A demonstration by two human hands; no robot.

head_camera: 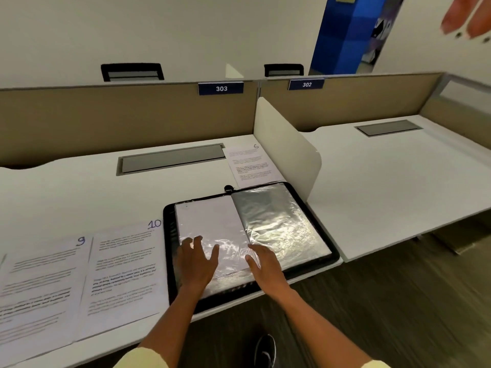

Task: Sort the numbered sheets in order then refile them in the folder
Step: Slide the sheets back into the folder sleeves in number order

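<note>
Fingers (198, 244) flat atop folder (322, 236) sleeve

white desk (79, 187) | open folder (313, 264) | sheets 9 (39, 282), 10 (125, 272), 6 (251, 166)

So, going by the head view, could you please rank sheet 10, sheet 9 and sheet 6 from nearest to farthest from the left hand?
From the left hand:
1. Sheet 10, just left of the folder.
2. Sheet 9, further left.
3. Sheet 6, behind the folder by the divider.
</note>
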